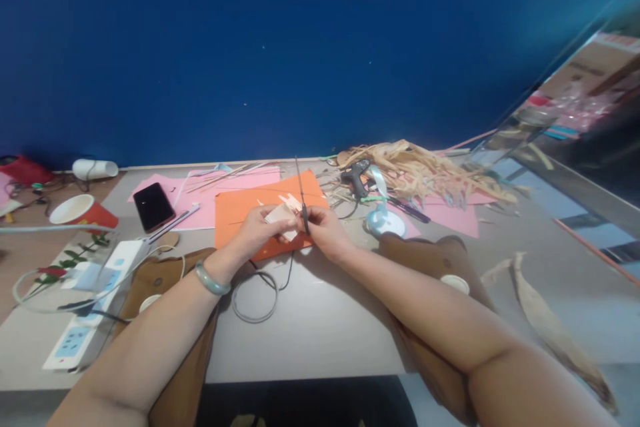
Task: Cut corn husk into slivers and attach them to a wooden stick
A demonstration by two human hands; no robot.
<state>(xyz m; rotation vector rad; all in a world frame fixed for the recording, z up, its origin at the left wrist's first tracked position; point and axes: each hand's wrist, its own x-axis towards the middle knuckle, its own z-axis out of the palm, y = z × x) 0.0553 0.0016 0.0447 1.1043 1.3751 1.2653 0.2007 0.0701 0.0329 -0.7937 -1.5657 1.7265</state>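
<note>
My left hand (257, 230) is closed on a small pale folded piece (280, 215) held over an orange paper sheet (235, 210). My right hand (325, 230) is closed in a pinch on a thin dark stick (301, 190) that stands upright between the two hands. The hands touch at the fingertips. A pale green bangle (211, 280) sits on my left wrist.
Pink sheets (200, 197) lie behind the orange one, with a black phone (153, 205). A glue gun (356, 177), a ribbon roll (383, 220) and a heap of straw (425, 170) are at right. A power strip (95, 303), a red cup (83, 211) and cables are at left.
</note>
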